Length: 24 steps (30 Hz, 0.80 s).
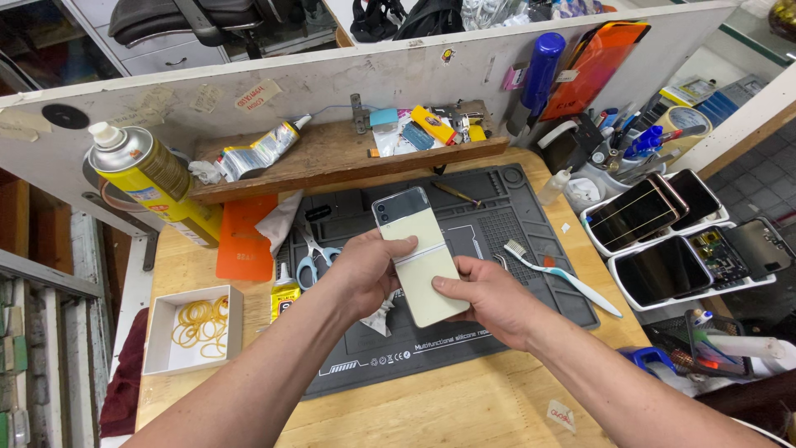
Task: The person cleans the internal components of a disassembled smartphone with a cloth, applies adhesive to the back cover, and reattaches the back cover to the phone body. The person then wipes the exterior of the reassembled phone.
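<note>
Cream foldable phone [419, 253], opened flat, back side up, is held above the middle of the grey silicone work mat [497, 241]. Hinge line is seen across the middle; dark camera strip at the far end, toward 11 o'clock.

Left hand [365, 270] is clamped on the phone's left edge at the hinge, thumb on top. Right hand [489, 299] is clamped on the lower half from 4 o'clock, thumb laid on the back panel. Hands are close together, both closed on the same body.

Progress, as judged: back panels are still seated, no gap or lifted edge is visible, no screws or removed parts are seen on the mat. The phone looks whole and closed up; no tool is in either hand. Whether the front screen is intact cannot be told, as it faces down.

Around it: a crumpled white wipe [381, 314] under the hands; scissors [313, 259] at 9 o'clock; a small yellow glue bottle [283, 297] at 8 o'clock; a toothbrush [564, 278] at 3 o'clock. A yellow spray can [153, 182] stands at 10 o'clock, a white box of rubber bands [195, 328] at 8 o'clock. White trays with other phones [663, 241] are set at 2–3 o'clock, a wooden shelf [332, 158] with bits at 12 o'clock.
</note>
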Each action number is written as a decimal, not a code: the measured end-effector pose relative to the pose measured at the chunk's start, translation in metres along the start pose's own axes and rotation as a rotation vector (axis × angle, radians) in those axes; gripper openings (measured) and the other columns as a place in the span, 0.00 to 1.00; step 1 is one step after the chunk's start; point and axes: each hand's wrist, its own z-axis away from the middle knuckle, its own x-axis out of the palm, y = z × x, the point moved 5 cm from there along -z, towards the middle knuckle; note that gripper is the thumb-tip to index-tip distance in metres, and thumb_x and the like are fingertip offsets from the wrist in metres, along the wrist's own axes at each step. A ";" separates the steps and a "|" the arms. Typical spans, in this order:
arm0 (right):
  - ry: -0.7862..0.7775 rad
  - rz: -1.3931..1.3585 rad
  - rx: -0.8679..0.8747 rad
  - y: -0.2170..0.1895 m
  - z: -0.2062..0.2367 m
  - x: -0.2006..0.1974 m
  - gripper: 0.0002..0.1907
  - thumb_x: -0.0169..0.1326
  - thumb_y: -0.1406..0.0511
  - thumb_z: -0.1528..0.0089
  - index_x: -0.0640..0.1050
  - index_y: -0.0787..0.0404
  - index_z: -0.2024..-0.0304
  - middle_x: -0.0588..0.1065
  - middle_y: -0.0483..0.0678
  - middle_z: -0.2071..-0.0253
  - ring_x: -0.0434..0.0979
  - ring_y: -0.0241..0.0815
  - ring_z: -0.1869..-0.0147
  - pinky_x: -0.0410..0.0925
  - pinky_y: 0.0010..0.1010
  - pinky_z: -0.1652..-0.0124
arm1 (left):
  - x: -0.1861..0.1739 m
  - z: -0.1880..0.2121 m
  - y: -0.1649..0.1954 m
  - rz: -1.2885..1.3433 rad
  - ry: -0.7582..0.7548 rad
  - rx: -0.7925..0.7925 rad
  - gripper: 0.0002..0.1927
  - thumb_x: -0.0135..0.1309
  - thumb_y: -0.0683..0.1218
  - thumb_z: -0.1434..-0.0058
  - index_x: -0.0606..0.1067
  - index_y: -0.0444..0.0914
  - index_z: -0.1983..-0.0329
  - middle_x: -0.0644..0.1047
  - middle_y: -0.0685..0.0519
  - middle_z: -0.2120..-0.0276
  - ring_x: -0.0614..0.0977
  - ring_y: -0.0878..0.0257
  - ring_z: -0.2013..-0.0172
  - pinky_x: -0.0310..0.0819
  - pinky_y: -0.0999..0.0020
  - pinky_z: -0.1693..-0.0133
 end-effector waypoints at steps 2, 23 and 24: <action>-0.004 0.027 -0.018 -0.003 0.001 -0.001 0.17 0.57 0.60 0.38 0.78 0.59 0.48 0.81 0.46 0.55 0.81 0.35 0.53 0.73 0.33 0.52 | 0.001 0.002 0.003 0.017 0.013 -0.007 0.12 0.51 0.42 0.33 0.75 0.35 0.49 0.81 0.46 0.53 0.85 0.57 0.54 0.82 0.62 0.51; 0.018 -0.145 -0.100 -0.003 0.005 -0.007 0.16 0.55 0.60 0.37 0.80 0.62 0.50 0.82 0.47 0.56 0.82 0.36 0.54 0.74 0.33 0.52 | 0.006 0.008 0.011 -0.039 0.017 -0.019 0.15 0.47 0.47 0.32 0.73 0.34 0.47 0.79 0.45 0.50 0.83 0.55 0.50 0.79 0.57 0.47; 0.014 -0.142 -0.104 -0.004 0.005 -0.007 0.16 0.55 0.60 0.37 0.80 0.63 0.50 0.82 0.47 0.56 0.82 0.36 0.54 0.74 0.33 0.52 | 0.007 0.009 0.011 -0.029 0.018 -0.017 0.16 0.47 0.47 0.32 0.73 0.34 0.47 0.80 0.45 0.50 0.83 0.55 0.50 0.79 0.57 0.47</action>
